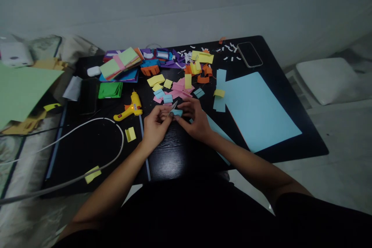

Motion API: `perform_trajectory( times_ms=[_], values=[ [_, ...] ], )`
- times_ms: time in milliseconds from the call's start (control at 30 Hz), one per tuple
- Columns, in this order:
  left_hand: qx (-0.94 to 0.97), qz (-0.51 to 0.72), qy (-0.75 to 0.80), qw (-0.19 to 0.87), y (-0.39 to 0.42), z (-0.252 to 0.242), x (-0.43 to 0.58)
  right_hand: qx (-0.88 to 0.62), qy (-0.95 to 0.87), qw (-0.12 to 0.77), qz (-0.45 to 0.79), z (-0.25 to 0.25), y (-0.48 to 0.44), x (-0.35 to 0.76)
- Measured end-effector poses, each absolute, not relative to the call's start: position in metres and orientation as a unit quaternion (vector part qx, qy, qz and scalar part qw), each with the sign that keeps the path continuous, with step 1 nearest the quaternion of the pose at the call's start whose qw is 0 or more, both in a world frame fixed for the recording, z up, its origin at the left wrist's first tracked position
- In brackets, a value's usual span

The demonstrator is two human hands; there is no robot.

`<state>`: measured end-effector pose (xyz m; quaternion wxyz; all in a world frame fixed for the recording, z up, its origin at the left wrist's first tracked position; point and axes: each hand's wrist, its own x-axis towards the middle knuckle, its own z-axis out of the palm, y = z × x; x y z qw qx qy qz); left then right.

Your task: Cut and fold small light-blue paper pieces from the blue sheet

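1. Two bare hands meet over the black table point(170, 159), close to its near edge, with a small blue paper point(177, 112) between their fingertips.
2. Left hand point(155, 124): the fingers are curled and the thumb presses on the left end of the small blue paper, pinching it. A pointed grey tip point(174, 104) sticks out beside these fingers; the rest of it is hidden.
3. Right hand point(198, 119): the fingers are bent and arched, with the thumb reaching to the paper's right end. It seems to pinch there, though the exact contact is too small to tell.
4. Just beyond the fingertips lie pink papers point(181, 88), with yellow and blue pieces among them.
5. Left of the left hand are a yellow glue gun point(131, 107) and a folded yellow paper point(130, 134).
6. Right of the right hand lies a large blue sheet point(261, 112); a phone point(250, 54) rests beyond it.
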<state>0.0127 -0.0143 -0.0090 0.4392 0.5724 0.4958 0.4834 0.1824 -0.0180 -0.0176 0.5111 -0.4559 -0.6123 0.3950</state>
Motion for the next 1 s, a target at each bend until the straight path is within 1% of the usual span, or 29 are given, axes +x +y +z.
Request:
perform_trajectory(
  times_ms=[167, 367, 500, 800, 1000],
  values=[
    [0.582, 0.473, 0.491, 0.443, -0.0137, -0.0113, 0.0098, -0.461, -0.57, 0.484, 0.477, -0.0174, -0.0174, 0.1813],
    [0.599, 0.463, 0.497, 0.424, -0.014, -0.008, 0.0108, -0.457, -0.521, 0.494, 0.526, -0.0166, -0.0162, 0.1795],
    [0.593, 0.464, 0.498, 0.43, -0.0142, -0.0043, 0.0125, -0.438, -0.486, 0.497, 0.57, -0.0145, -0.0155, 0.1787],
    [0.593, 0.455, 0.495, 0.443, -0.0155, -0.0062, 0.0127, -0.468, -0.49, 0.486, 0.553, -0.0201, -0.0154, 0.1771],
    [0.602, 0.451, 0.501, 0.428, -0.0155, -0.0062, 0.0129, -0.451, -0.478, 0.494, 0.569, -0.0195, -0.0141, 0.1782]
  ],
)
